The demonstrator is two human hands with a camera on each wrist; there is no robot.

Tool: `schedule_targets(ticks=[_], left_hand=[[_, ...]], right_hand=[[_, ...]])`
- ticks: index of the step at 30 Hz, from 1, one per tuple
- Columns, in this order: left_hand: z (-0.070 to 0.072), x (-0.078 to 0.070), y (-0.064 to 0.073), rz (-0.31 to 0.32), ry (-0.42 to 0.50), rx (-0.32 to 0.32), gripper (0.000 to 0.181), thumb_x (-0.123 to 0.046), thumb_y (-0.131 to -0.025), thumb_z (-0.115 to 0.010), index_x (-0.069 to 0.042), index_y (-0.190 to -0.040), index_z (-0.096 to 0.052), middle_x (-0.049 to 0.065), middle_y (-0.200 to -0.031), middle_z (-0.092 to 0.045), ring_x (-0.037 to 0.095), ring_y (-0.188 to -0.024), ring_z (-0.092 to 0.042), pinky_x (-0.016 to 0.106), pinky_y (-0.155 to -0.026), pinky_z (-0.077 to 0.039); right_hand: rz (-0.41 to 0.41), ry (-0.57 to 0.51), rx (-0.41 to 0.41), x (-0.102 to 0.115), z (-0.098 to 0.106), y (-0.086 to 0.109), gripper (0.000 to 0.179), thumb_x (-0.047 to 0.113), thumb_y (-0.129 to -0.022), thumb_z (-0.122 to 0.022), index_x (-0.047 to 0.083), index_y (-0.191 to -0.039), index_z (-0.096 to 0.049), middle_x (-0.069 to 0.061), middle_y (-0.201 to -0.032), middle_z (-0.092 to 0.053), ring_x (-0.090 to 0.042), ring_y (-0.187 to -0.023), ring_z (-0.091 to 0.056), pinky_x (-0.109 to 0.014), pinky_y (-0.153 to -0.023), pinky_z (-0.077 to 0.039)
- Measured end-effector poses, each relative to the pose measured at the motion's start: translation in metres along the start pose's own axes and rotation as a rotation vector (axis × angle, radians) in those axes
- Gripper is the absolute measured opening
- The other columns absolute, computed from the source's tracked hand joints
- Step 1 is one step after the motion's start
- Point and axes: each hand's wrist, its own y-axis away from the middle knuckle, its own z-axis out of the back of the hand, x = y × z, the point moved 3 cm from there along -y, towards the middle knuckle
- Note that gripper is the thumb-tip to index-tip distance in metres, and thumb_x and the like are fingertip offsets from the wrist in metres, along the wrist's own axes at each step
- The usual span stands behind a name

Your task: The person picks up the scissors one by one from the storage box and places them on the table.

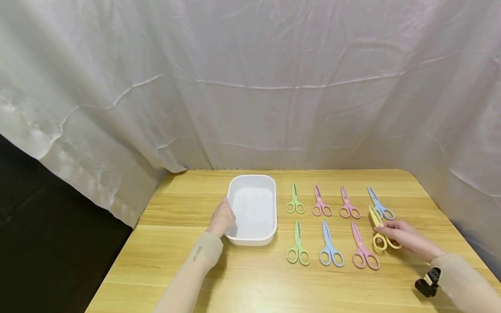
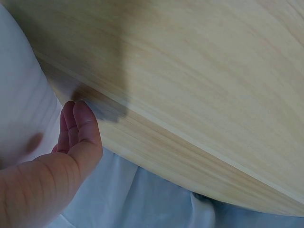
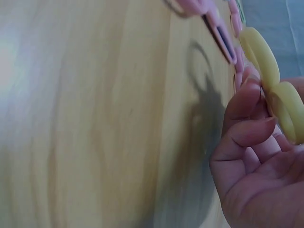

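My left hand [image 1: 222,216] is at the left side of a white plastic tub [image 1: 250,240], gripping its wall. In the left wrist view, the fingers [image 2: 84,123] lie along the outside of the white wall. My right hand [image 1: 403,234] pinches yellow scissors [image 1: 377,217] near the pivot, between thumb and fingers, with the blades pointing away from me. In the right wrist view, their yellow handle loops [image 3: 261,57] are lifted, casting a shadow on the tabletop. The yellow blades overlap blue scissors [image 1: 376,201] behind them in the head view.
Green scissors [image 1: 295,202] and two pink scissors [image 1: 318,201] [image 1: 346,202] lie in the back row. Nearer me lie green scissors [image 1: 298,248], blue scissors [image 1: 328,245] and pink scissors [image 1: 360,245]. A pale curtain [image 1: 274,108] hangs behind the wooden table [image 1: 258,282].
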Motion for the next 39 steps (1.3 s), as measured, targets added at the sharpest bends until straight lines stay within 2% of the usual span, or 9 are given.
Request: schedule_targets(ticks=[4,11,22,31,39], left_hand=[[0.001,0.000,0.000,0.000,0.002,0.001,0.064,0.004,-0.096,-0.049,0.006,-0.154,-0.022,0.029,-0.133,-0.057,0.042,-0.119,-0.062,0.047,-0.093,-0.061],[0.001,0.000,-0.001,-0.020,-0.006,-0.006,0.060,0.003,-0.096,-0.048,0.006,-0.152,-0.026,0.028,-0.130,-0.059,0.040,-0.115,-0.064,0.046,-0.092,-0.061],[0.001,0.001,-0.001,-0.014,-0.003,-0.003,0.062,0.002,-0.098,-0.047,0.006,-0.154,-0.022,0.029,-0.132,-0.058,0.040,-0.116,-0.064,0.045,-0.090,-0.062],[0.000,0.003,-0.002,-0.008,-0.003,-0.003,0.061,0.002,-0.098,-0.047,0.006,-0.154,-0.023,0.029,-0.133,-0.057,0.040,-0.118,-0.063,0.046,-0.090,-0.062],[0.000,0.004,-0.003,-0.010,-0.014,-0.006,0.061,0.003,-0.097,-0.048,0.006,-0.153,-0.024,0.029,-0.130,-0.059,0.039,-0.114,-0.065,0.044,-0.088,-0.063]], right_hand=[[-0.024,-0.029,0.048,-0.005,0.004,0.006,0.031,0.024,-0.107,-0.043,0.005,-0.087,-0.057,0.010,-0.068,-0.044,-0.006,-0.062,-0.042,-0.030,-0.055,-0.036],[-0.093,-0.099,0.123,-0.011,0.009,0.013,0.029,0.027,-0.108,-0.042,0.009,-0.100,-0.063,0.012,-0.080,-0.053,-0.003,-0.074,-0.050,-0.023,-0.066,-0.043],[-0.071,-0.138,0.192,-0.020,0.015,0.019,0.026,0.019,-0.106,-0.044,0.011,-0.090,-0.062,0.014,-0.072,-0.052,-0.001,-0.064,-0.047,-0.023,-0.053,-0.038],[-0.145,-0.120,0.212,-0.024,0.018,0.021,0.027,0.023,-0.107,-0.045,0.012,-0.093,-0.064,0.011,-0.070,-0.052,-0.002,-0.061,-0.047,-0.023,-0.051,-0.034],[-0.160,-0.087,0.224,-0.027,0.020,0.023,0.030,0.025,-0.107,-0.044,0.008,-0.101,-0.068,0.012,-0.076,-0.060,-0.001,-0.066,-0.052,-0.018,-0.059,-0.046]])
